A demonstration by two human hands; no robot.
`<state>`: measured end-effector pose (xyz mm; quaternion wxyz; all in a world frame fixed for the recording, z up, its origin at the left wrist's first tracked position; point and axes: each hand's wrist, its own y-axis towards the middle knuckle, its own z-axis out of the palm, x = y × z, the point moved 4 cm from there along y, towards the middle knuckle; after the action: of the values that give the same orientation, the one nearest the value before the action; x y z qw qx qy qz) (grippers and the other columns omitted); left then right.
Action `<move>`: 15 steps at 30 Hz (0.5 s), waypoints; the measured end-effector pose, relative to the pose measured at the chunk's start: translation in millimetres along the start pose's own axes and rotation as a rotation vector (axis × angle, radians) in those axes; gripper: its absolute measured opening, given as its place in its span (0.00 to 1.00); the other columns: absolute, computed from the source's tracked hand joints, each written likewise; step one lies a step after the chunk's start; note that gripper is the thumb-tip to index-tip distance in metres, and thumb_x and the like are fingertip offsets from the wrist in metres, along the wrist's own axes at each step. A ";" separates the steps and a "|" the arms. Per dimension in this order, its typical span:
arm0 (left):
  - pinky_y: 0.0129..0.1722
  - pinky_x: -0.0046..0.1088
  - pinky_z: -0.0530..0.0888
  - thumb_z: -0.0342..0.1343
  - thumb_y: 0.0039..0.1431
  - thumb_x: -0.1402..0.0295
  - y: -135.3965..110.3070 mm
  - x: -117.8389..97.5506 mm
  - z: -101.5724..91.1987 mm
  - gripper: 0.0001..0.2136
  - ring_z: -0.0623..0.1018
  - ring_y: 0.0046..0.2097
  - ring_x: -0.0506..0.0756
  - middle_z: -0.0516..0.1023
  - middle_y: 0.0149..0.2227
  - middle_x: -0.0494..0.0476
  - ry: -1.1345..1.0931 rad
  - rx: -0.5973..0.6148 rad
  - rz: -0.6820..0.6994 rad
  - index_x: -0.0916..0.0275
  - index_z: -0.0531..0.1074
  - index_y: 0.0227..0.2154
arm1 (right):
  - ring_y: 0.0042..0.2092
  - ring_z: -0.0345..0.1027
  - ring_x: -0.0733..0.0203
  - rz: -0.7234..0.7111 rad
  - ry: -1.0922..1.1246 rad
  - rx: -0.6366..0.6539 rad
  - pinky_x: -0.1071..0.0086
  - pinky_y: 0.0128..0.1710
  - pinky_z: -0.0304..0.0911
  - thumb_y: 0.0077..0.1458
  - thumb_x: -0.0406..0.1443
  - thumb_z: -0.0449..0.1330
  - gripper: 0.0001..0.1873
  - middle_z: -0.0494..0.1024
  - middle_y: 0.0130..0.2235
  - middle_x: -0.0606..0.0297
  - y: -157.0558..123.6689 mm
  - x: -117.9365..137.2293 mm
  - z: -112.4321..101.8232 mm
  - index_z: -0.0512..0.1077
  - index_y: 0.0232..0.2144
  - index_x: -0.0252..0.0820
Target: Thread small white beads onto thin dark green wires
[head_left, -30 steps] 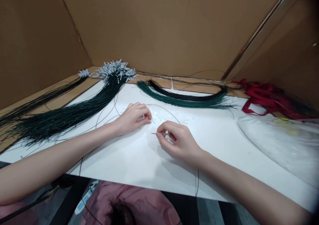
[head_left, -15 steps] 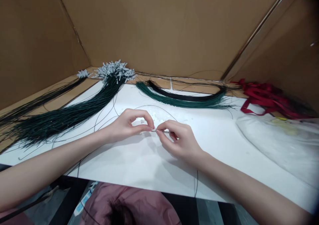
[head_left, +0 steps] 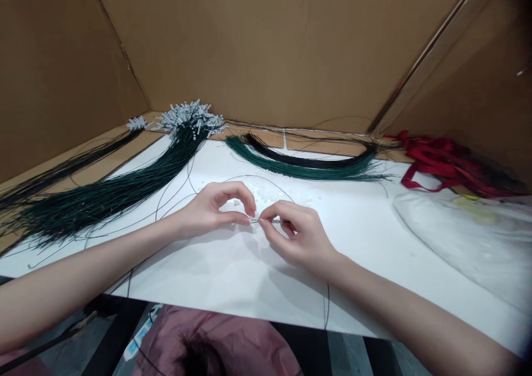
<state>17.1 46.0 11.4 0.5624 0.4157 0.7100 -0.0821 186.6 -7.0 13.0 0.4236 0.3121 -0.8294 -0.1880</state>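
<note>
Over the white board, my left hand (head_left: 214, 208) is closed in a pinch, with what looks like a tiny white bead between thumb and index fingertips. A short piece of thin dark wire (head_left: 255, 220) spans the small gap to my right hand (head_left: 297, 229). That hand pinches the wire between thumb and forefinger, its other fingers curled in. Small white beads (head_left: 266, 192) lie scattered on the board just behind both hands. Whether the wire passes through the bead is too small to tell.
A thick bundle of green wires (head_left: 137, 184) tipped with white beads (head_left: 189, 118) lies at left. Bare green and black wires (head_left: 307, 165) curve along the back. Red ribbon (head_left: 440, 162) and a clear plastic bag (head_left: 465, 237) sit at right. Cardboard walls (head_left: 266, 49) enclose the board (head_left: 199, 276).
Slightly more wire shows between my fingertips, as the left fingertips have drawn a little leftward. Both hands otherwise keep their pinch, and nothing else on the board has moved.
</note>
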 end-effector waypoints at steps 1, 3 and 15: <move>0.44 0.30 0.71 0.64 0.54 0.75 -0.3 -0.2 0.0 0.06 0.76 0.39 0.52 0.77 0.34 0.55 0.000 -0.001 0.000 0.65 0.73 0.34 | 0.22 0.52 0.73 0.000 0.003 -0.004 0.75 0.25 0.52 0.52 0.25 0.59 0.05 0.72 0.26 0.70 0.2 0.6 -0.1 0.73 0.28 0.37; 0.44 0.30 0.71 0.64 0.54 0.75 -0.8 -0.6 -0.4 0.06 0.76 0.39 0.52 0.77 0.34 0.55 -0.005 -0.004 0.000 0.65 0.73 0.34 | 0.22 0.52 0.73 0.005 0.008 -0.016 0.75 0.24 0.52 0.52 0.25 0.58 0.06 0.73 0.26 0.70 0.6 1.5 -0.6 0.72 0.28 0.38; 0.45 0.30 0.72 0.64 0.54 0.75 -1.0 -2.5 2.4 0.08 0.77 0.39 0.51 0.77 0.35 0.54 -0.018 0.012 -0.008 0.64 0.73 0.37 | 0.23 0.53 0.72 0.007 0.001 -0.011 0.75 0.24 0.51 0.52 0.25 0.58 0.05 0.72 0.25 0.70 1.1 0.0 -0.5 0.72 0.27 0.38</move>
<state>18.3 42.7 12.3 0.5658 0.4154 0.7062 -0.0925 186.5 -6.2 13.9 0.4263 0.3069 -0.8292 -0.1910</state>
